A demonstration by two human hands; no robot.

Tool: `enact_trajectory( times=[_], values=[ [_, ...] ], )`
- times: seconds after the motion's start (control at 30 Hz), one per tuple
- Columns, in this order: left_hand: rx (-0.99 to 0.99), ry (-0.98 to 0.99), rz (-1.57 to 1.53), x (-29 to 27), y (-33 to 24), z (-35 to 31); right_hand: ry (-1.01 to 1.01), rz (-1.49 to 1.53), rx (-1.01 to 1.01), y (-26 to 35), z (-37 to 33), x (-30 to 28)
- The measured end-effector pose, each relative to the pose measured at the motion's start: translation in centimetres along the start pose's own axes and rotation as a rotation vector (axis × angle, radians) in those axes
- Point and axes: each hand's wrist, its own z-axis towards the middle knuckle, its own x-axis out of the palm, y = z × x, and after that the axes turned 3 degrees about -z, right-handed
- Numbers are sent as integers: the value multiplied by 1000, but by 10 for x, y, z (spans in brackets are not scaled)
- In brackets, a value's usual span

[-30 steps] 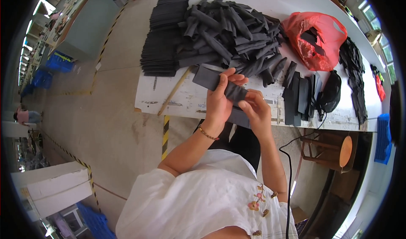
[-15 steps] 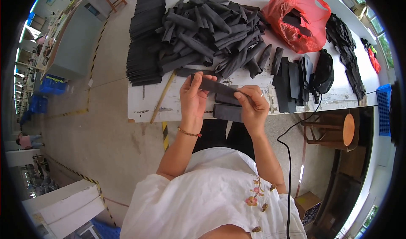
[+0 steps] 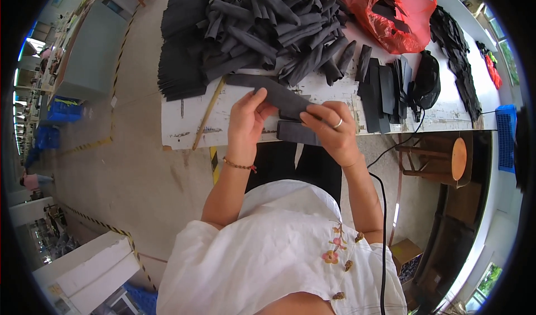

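Note:
A dark grey fabric strip (image 3: 286, 98) stretches between my two hands, above the near edge of the white table (image 3: 184, 126). My left hand (image 3: 249, 113) pinches its left part with thumb and fingers. At its right end, my right hand (image 3: 330, 126), with a ring on one finger, grips it between thumb and curled fingers. Just below the strip, a small stack of folded dark pieces (image 3: 298, 132) lies at the table edge, partly covered by my right hand. Left of my left hand rests a thin wooden stick (image 3: 209, 113).
A heap of curled dark fabric pieces (image 3: 273, 27) fills the table's far middle, beside a fanned stack of strips (image 3: 181, 41). To the right are a red plastic bag (image 3: 371, 8), flat dark pieces (image 3: 385, 92) and a black pouch (image 3: 427, 80). A black cable (image 3: 384, 214) hangs near my right arm.
The strip now slants more, with its broad face showing more. My right hand has turned, bringing its back and ring into view. The whole view has shifted slightly.

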Motion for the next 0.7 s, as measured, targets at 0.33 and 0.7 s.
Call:
enact_trajectory(
  times=[0.33, 0.7],
  values=[
    [216, 87, 96, 20, 21, 0, -249, 1262, 1088, -2, -39, 5],
    [425, -29, 1057, -35, 76, -49, -151, 594, 1400, 29, -113, 5]
  ],
)
